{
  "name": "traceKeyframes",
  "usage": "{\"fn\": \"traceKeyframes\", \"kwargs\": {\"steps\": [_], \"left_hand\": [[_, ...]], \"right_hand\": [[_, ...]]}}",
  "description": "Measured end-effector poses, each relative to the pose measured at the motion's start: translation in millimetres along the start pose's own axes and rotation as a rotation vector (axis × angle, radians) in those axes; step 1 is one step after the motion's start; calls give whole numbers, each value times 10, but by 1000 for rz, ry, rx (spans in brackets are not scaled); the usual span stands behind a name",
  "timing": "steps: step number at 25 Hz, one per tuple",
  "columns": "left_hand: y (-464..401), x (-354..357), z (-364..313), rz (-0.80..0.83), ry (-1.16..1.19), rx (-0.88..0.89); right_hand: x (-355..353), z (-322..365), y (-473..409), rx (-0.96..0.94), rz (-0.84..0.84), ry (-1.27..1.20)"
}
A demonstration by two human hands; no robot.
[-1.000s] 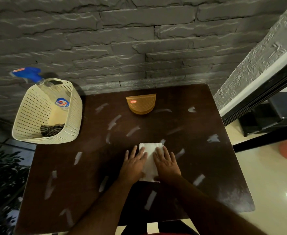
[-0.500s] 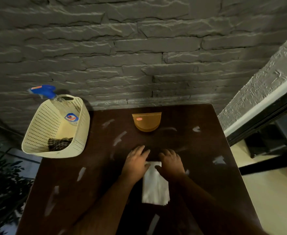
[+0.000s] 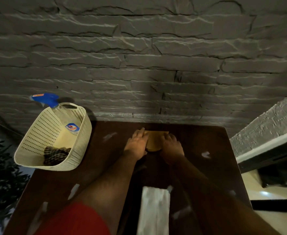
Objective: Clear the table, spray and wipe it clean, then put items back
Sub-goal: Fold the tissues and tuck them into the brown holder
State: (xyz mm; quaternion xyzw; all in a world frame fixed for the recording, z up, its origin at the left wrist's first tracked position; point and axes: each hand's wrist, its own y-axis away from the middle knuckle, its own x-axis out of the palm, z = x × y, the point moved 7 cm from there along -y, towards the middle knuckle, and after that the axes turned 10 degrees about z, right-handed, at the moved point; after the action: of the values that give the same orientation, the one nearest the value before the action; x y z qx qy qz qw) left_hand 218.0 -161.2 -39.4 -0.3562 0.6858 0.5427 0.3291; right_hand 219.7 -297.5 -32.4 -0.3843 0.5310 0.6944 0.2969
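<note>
Here both hands (image 3: 153, 144) flank the napkin holder (image 3: 153, 141), its label hidden.

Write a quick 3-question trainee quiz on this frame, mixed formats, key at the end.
1. True or false: the spray bottle stands inside the cream basket.
2. Multiple choice: both hands are at which item? A) white tissue B) orange-brown holder C) basket
3. Fill in: the white tissue lies on the table ____ the person than the holder.

Key
1. True.
2. B: the left hand and right hand flank the orange-brown holder by the wall.
3. nearer.
</note>
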Motion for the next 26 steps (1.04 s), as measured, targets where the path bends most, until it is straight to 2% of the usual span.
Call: {"fn": "traceKeyframes", "kwargs": {"steps": [2, 6, 12, 16, 21, 24, 26], "left_hand": [[-133, 36, 13, 29, -38, -13], [-229, 49, 23, -61, -106, -1], [26, -22, -33, -138, -90, 87], [312, 237, -214, 38, -130, 62], [558, 589, -257, 94, -126, 50], [621, 623, -148, 49, -12, 56], [722, 617, 4, -26, 97, -22]], "right_hand": [[-49, 13, -181, -10, 28, 36], [108, 19, -368, -19, 115, 69], [60, -44, -138, -99, -46, 62], [213, -126, 270, -155, -58, 38], [503, -154, 580, -166, -34, -15], [573, -167, 613, -131, -17, -24], [564, -227, 645, -85, -36, -83]]}}
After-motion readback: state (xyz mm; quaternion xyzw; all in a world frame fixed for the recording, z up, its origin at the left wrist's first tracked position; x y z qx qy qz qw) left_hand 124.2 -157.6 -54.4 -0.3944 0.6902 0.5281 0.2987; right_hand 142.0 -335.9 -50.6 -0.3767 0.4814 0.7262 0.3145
